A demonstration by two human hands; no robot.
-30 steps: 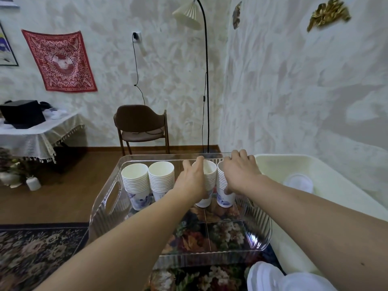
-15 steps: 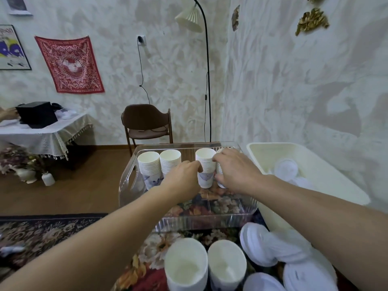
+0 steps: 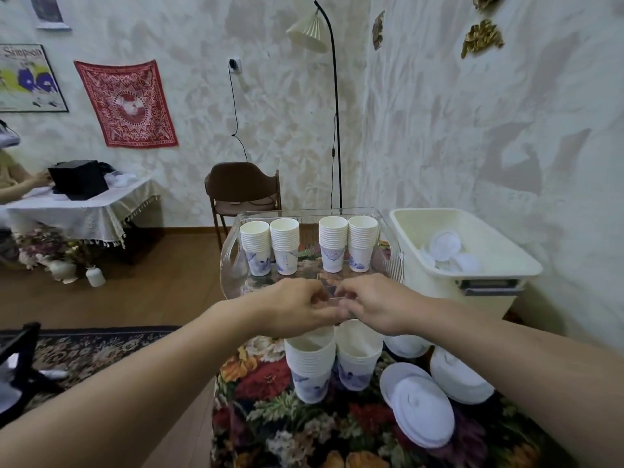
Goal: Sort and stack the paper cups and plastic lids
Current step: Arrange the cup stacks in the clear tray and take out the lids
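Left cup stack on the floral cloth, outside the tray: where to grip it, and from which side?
Wrap the left cup stack around its ribbed band of nested rims, coming from the left: the second stack stands close on its right. It's upright and tapers downward, so a grip under the rims likely won't slip.

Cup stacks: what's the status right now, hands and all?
Left hand and right hand hold nothing, meeting above two loose cup stacks. Four cup stacks stand in the clear bin. Lids loose at right; path clear.
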